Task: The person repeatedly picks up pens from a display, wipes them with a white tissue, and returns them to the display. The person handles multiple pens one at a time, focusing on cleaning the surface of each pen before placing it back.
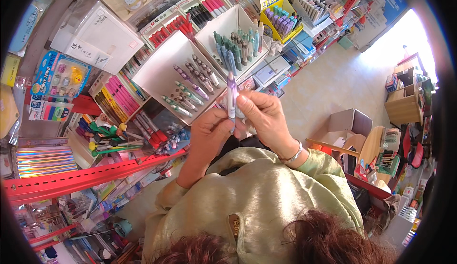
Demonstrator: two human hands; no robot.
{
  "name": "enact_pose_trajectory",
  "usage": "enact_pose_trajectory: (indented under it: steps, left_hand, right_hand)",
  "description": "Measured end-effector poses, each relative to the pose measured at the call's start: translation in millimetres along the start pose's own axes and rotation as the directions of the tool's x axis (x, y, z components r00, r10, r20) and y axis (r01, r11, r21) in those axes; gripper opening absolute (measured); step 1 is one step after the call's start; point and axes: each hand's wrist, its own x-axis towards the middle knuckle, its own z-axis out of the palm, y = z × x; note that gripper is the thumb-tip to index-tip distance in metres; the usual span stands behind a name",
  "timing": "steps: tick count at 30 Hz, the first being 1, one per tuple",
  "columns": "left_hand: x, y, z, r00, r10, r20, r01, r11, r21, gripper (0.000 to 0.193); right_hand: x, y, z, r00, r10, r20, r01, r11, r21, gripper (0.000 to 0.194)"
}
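Note:
A white and purple pen [231, 101] points away from my body, held between both hands. The thumb and fingers of my left hand [211, 130] pinch its near end. My right hand [262, 115], with a bracelet at the wrist, has its thumb and fingertips against the middle of the barrel. Just beyond my left hand, a white display box [160, 57] holds several patterned pens [191, 73] standing in holes. Beside it, a second white box [214, 24] holds green, brown and blue pens [237, 48]. Something pale behind the pen is partly hidden by my fingers.
A yellow pen box [285, 37] stands beyond the white ones. Red and pink pens fill trays behind. At the left are clustered novelty pens [107, 133] and a red metal shelf edge [89, 176]. Tiled floor [310, 96] shows at the right, with wooden boxes [351, 121] on it.

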Motion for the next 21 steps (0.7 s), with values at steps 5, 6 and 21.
enact_pose_trajectory:
  steps: [5, 6, 21]
  left_hand:
    - [0.7, -4.3, -1.3, 0.998, 0.027, -0.052, -0.026, 1.000, 0.015, 0.008]
    - [0.7, -5.9, -1.2, 0.996, 0.047, -0.078, -0.044, 0.998, 0.041, 0.009]
    - [-6.2, -17.0, 10.1, 0.939, 0.313, -0.142, -0.181, 0.802, 0.570, 0.016]
  right_hand:
    - [3.5, -3.4, -21.2, 0.994, -0.005, 0.108, -0.050, 0.861, 0.506, 0.042]
    - [2.8, -11.8, -17.9, 0.999, -0.017, 0.050, -0.012, 0.852, 0.523, 0.040]
    - [7.7, -9.7, 2.7, 0.977, -0.211, -0.033, 0.158, 0.819, -0.552, 0.026]
